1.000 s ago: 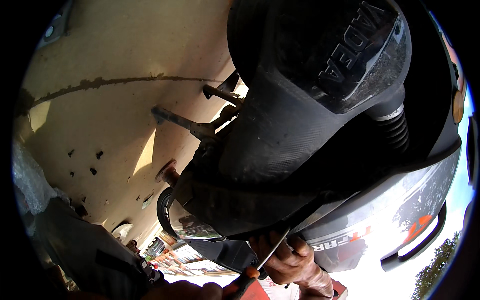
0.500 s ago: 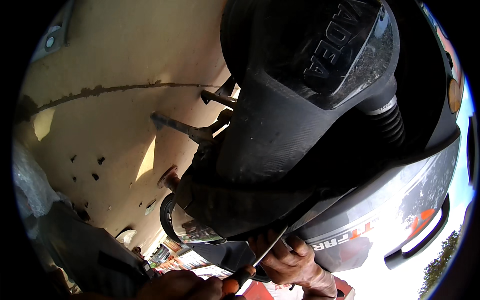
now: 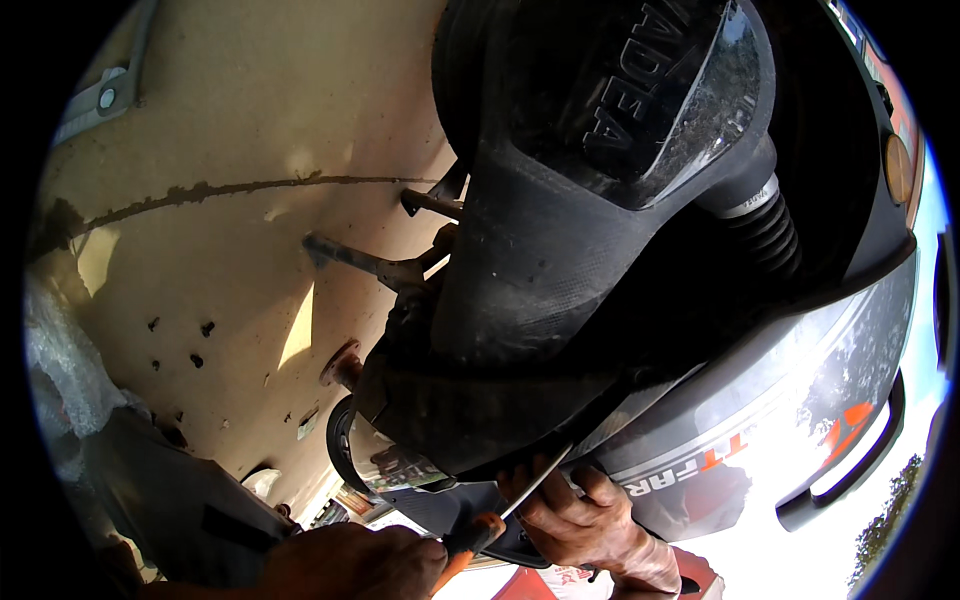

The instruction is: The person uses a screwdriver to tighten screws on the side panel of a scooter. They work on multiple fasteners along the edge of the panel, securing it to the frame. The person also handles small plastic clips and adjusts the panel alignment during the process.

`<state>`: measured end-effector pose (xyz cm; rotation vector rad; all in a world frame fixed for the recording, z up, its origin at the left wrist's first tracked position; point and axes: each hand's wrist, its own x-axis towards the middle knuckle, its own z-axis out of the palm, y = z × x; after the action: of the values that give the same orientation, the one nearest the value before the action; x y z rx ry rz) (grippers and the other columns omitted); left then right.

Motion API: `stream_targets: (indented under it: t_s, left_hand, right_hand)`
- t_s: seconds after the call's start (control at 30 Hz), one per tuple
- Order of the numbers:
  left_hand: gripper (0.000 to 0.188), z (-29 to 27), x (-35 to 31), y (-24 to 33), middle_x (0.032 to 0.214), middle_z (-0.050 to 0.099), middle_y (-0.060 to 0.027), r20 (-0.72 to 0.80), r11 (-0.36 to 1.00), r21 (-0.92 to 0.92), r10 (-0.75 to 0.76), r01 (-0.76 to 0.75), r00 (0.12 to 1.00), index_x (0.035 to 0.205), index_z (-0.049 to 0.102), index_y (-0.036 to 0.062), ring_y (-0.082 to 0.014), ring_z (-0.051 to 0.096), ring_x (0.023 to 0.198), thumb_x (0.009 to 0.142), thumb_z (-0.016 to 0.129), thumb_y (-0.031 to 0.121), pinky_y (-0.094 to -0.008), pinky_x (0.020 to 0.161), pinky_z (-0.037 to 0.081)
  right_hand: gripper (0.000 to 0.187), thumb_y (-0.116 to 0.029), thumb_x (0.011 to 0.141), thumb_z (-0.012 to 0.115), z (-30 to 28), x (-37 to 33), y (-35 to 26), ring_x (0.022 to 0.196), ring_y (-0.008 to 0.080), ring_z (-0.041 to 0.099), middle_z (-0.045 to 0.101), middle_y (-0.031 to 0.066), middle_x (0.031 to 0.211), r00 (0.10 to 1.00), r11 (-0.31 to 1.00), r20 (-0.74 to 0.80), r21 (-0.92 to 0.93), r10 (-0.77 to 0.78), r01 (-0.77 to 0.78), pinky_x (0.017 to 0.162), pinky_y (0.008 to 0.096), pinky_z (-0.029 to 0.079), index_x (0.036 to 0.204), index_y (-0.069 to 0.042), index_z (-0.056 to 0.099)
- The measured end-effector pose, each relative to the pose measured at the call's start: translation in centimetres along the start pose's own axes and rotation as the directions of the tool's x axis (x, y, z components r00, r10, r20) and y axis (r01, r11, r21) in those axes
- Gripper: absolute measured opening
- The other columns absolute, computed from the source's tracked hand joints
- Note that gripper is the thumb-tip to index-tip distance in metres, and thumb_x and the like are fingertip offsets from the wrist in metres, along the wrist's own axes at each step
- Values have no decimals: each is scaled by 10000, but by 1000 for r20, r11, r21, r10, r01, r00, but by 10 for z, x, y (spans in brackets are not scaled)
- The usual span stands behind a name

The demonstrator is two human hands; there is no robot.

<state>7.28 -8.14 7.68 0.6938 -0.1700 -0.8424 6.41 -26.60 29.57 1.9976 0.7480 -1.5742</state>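
Near the lower edge my left hand (image 3: 355,562) is closed round the handle of a screwdriver (image 3: 472,536), orange and black. Its thin metal shaft slants up to the right, the tip at the seam between a dark lower cover (image 3: 490,415) and a scooter's grey side panel (image 3: 690,445). Just right of the handle, my right hand (image 3: 590,528) has its fingers bent against the panel's lower edge. The shaft crosses in front of those fingers, and their tips are partly hidden. Above both hands is the scooter's black hub cover (image 3: 560,230).
A ribbed black boot (image 3: 770,235) runs into the dark wheel space. Metal stand legs (image 3: 350,255) stick out over the beige floor (image 3: 230,270), where several small dark bits lie. Clear plastic wrap (image 3: 65,350) is at the left; a black grab handle (image 3: 850,470) juts out at right.
The screwdriver's handle and my left hand have shifted slightly, and more orange shows. My right hand stays at the panel edge. The whole view has moved a little.
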Motion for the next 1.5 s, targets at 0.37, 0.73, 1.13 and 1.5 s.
stream_targets:
  t_s: [0.37, 0.73, 1.13, 1.5]
  left_hand:
    - [424, -8, 12, 2, 1154, 688, -187, -24, 999, -32, 38, -39, 999, 1170, 643, -34, -341, 671, 963, 819, 859, 68, -442, 795, 562]
    - [353, -5, 8, -9, 1185, 649, -221, 87, 985, 35, 168, -171, 982, 1181, 662, -25, -357, 690, 907, 859, 800, 25, -424, 696, 577]
    - [478, -9, 1, -13, 1117, 637, -259, 216, 993, 22, 106, -113, 971, 1278, 608, -31, -345, 648, 853, 859, 792, 107, -440, 673, 564]
    - [398, -13, 12, -3, 994, 693, -234, 292, 810, 384, 348, -443, 891, 1234, 644, -37, -341, 672, 735, 887, 790, 94, -404, 607, 532]
  right_hand:
    - [424, -209, 710, 815, -1, 0, -1, 1103, 119, 643, 650, -82, 1101, 999, 998, -30, 48, 35, -33, 863, 314, 386, 1126, -126, 801]
    - [393, -367, 812, 828, -2, 0, -2, 1125, 121, 643, 649, -89, 1127, 1000, 999, 19, 34, 25, -26, 871, 320, 390, 1134, -143, 798]
    - [443, -282, 742, 771, 6, -3, -8, 1160, 119, 639, 640, -89, 1161, 998, 997, -5, 14, 70, -70, 899, 331, 404, 1167, -159, 802]
    - [390, -289, 791, 722, 9, -2, 1, 1160, 97, 628, 628, -70, 1136, 999, 999, -49, -28, 16, -17, 880, 338, 407, 1150, -152, 789]
